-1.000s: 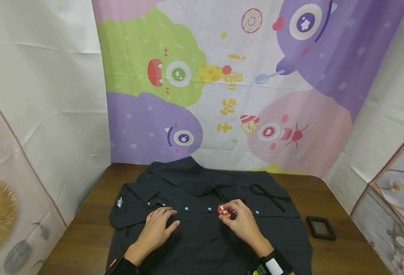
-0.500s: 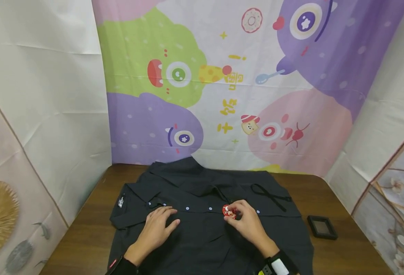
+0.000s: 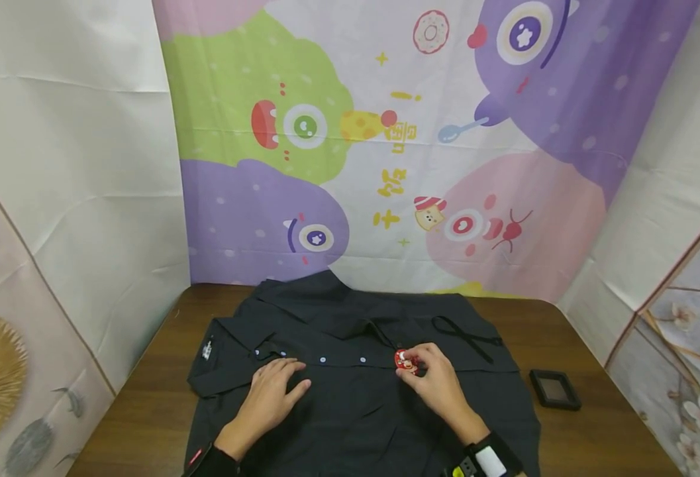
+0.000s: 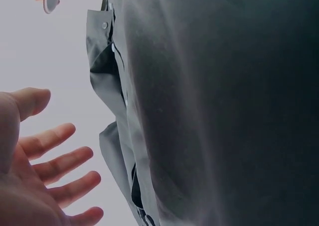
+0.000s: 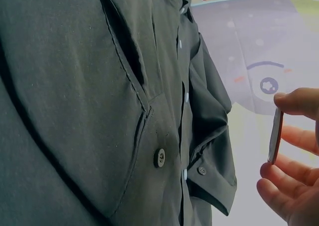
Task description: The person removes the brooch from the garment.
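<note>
A dark shirt (image 3: 332,411) with a row of pale buttons lies spread over the table. Between thumb and fingertips my right hand (image 3: 439,381) pinches a thin round red badge (image 3: 405,361) with a cartoon print, just above the button row. The right wrist view shows this badge (image 5: 275,136) edge-on, apart from the cloth. Its back cannot be made out clearly. My left hand (image 3: 275,394) hovers palm down over the shirt's left part, fingers loosely spread and holding nothing. In the left wrist view these fingers (image 4: 65,166) are apart from the fabric.
A small black square frame (image 3: 555,389) lies on the brown table (image 3: 594,437) to the right of the shirt. A thin black cord (image 3: 465,339) lies on the shirt's upper right. Behind the table hangs a cartoon-printed cloth (image 3: 373,265).
My right hand has shifted a little to the right along the button row, carrying the red badge. My left hand has stayed in place.
</note>
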`<action>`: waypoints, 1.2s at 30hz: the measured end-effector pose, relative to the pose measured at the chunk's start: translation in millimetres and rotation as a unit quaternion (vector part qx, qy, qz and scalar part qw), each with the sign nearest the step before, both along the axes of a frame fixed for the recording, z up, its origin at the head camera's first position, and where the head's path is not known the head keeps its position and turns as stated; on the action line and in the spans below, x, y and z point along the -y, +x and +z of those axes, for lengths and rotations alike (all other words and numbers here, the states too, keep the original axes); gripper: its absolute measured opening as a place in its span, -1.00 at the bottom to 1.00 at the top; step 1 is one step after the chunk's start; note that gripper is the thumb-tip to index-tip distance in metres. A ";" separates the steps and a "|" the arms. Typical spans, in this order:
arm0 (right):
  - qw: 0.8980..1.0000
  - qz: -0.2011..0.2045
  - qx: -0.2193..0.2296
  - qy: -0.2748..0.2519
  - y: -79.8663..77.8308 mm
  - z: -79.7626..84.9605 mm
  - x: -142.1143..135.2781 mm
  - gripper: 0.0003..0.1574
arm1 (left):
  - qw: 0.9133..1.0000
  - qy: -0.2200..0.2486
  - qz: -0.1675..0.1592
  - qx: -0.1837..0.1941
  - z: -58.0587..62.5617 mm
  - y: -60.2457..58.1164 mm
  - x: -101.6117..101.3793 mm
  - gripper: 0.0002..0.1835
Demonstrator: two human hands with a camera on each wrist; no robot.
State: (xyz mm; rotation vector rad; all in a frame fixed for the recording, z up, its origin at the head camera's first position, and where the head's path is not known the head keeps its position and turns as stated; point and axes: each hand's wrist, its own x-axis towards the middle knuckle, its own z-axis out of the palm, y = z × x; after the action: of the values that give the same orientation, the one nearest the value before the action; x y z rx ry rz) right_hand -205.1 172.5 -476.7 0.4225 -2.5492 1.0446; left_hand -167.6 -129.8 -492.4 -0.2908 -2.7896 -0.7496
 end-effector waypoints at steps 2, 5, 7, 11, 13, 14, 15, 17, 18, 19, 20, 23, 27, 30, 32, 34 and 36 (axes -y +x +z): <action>1.000 -0.001 -0.004 -0.002 -0.8 -0.2 -0.7 -0.66 | 1.000 0.001 0.000 -0.002 -0.3 -0.1 0.3 -0.64; 1.000 -0.003 -0.009 0.000 -0.7 -0.3 -1.7 -0.66 | 1.000 0.005 -0.002 -0.004 -0.7 0.1 0.3 -0.65; 1.000 -0.006 -0.013 0.002 -0.7 -0.1 -2.9 -0.65 | 1.000 0.005 -0.001 -0.005 -1.1 0.1 0.4 -0.64; 1.000 -0.012 -0.015 0.006 -1.6 1.8 -6.0 -0.65 | 1.000 0.002 0.003 -0.005 -1.7 -0.1 1.0 -0.62; 1.000 -0.015 -0.013 0.008 -2.4 2.8 -7.7 -0.66 | 1.000 0.000 0.005 -0.004 -1.7 -0.2 1.3 -0.61; 1.000 -0.016 -0.011 0.007 -2.5 3.4 -8.6 -0.66 | 1.000 -0.001 0.006 -0.003 -1.6 -0.3 1.4 -0.61; 1.000 -0.017 -0.010 0.007 -2.7 3.7 -9.5 -0.66 | 1.000 -0.001 0.006 -0.002 -1.4 -0.4 1.4 -0.60; 1.000 -0.020 -0.008 0.006 -2.8 4.1 -11.1 -0.66 | 1.000 0.001 0.006 -0.001 -1.0 -0.7 1.3 -0.60; 1.000 -0.020 -0.008 0.005 -3.0 4.4 -11.7 -0.66 | 1.000 0.001 0.006 -0.001 -0.8 -0.8 1.1 -0.60; 1.000 -0.020 -0.008 0.004 -3.0 4.7 -12.2 -0.66 | 1.000 0.002 0.006 -0.001 -0.5 -0.9 1.0 -0.59; 1.000 -0.019 -0.009 0.003 -3.4 4.8 -12.8 -0.66 | 1.000 0.002 0.006 -0.001 -0.3 -0.9 0.9 -0.59; 1.000 -0.019 -0.011 0.004 -4.3 4.8 -14.4 -0.65 | 1.000 0.004 0.008 -0.001 0.5 -0.7 0.7 -0.60; 1.000 -0.025 -0.014 0.008 -4.9 5.3 -17.6 -0.64 | 1.000 0.006 0.008 0.000 0.8 -0.5 1.3 -0.60; 0.999 -0.029 -0.015 0.013 -4.9 5.8 -20.8 -0.64 | 1.000 -0.001 0.014 0.002 -0.2 -0.6 2.4 -0.60; 0.999 -0.034 -0.016 0.019 -5.1 5.8 -23.3 -0.64 | 1.000 -0.007 0.020 0.002 -1.1 -0.9 3.1 -0.60; 0.999 -0.039 -0.017 0.024 -5.4 5.6 -25.9 -0.64 | 1.000 -0.012 0.024 0.002 -2.1 -1.3 3.6 -0.60; 0.998 -0.045 -0.019 0.029 -5.9 5.0 -28.6 -0.64 | 1.000 -0.014 0.024 0.002 -2.4 -1.6 3.9 -0.60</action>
State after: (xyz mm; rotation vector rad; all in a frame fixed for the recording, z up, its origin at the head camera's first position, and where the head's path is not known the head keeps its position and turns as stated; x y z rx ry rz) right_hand -211.1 201.1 -471.7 0.3369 -2.5445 0.9243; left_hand -169.2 -133.7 -494.8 -0.2260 -2.8016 -0.7005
